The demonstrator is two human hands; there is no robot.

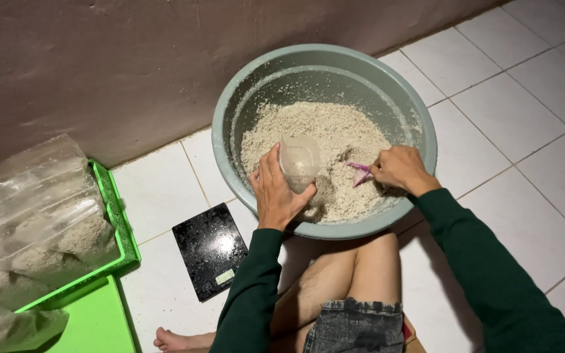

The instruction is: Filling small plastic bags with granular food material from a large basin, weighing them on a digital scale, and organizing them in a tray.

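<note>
Hands work inside the basin [420, 124]: left hand [277, 189] grips a bag [299, 162] mouth-up against the grain [325, 131]. Right hand [400, 168] pinches a pink scoop [359, 172] beside it, placed to fill.

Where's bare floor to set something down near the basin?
Bare tile right of the basin, out to the frame edge, and a smaller patch between the wall, green crate and scale. Crowded: inside the basin, where the left hand holds a clear bag and the right hand a purple scoop.
</note>
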